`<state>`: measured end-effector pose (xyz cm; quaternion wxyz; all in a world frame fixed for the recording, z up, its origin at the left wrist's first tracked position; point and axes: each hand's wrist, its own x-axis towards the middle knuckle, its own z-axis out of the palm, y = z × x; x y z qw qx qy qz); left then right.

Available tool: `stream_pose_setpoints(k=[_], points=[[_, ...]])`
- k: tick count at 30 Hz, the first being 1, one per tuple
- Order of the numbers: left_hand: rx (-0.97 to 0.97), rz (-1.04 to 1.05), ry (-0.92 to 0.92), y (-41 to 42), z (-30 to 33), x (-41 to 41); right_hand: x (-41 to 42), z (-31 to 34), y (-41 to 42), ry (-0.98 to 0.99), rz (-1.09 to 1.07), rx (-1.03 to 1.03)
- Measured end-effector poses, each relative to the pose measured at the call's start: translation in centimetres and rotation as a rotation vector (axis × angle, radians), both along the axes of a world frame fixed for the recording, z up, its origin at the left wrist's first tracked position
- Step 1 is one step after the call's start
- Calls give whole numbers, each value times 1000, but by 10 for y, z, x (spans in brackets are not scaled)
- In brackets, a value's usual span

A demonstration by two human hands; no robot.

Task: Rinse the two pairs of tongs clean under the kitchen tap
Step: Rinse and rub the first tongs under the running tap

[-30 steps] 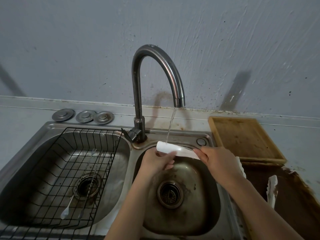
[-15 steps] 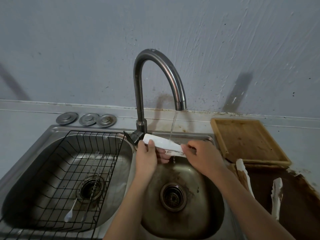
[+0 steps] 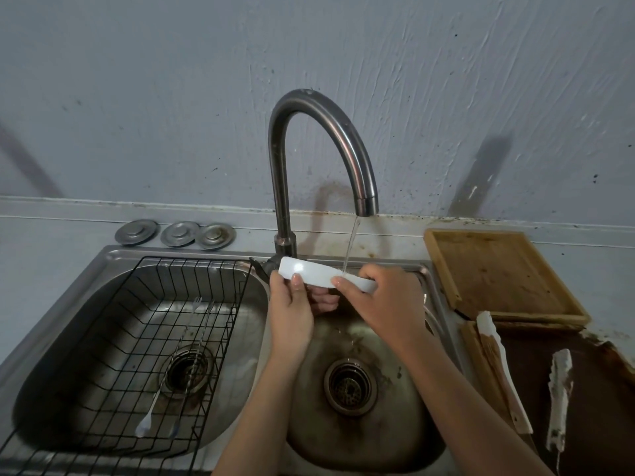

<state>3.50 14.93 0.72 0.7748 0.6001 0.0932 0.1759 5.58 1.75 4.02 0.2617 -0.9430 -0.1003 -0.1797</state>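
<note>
both hands grip the white tongs (image 3: 321, 277) over the right basin (image 3: 364, 438), left hand (image 3: 292, 307) pinching one end, right hand (image 3: 385, 300) curled round the other, stream (image 3: 350, 245) landing between. better to turn them slowly so water reaches every face; the second pair (image 3: 505, 376) waits on the counter.

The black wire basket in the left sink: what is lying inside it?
Inside the black wire basket lie two thin metal utensils with pale handles, one plainly a fork. Below shows the left drain. The basket's near end is out of frame.
</note>
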Motion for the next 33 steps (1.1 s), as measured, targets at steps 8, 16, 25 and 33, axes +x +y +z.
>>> stream_pose_setpoints(k=[8,16,25,33], points=[[-61,-42,-41,1,5,0,5,1,-8,60,197,-14],[-281,-278,284,7,6,-3,-6,-5,-31,42,304,-173],[-241,-265,334,-4,1,-1,-17,-14,-59,-183,105,-138],[-334,-333,375,-6,-1,1,6,-28,-75,462,-128,28]])
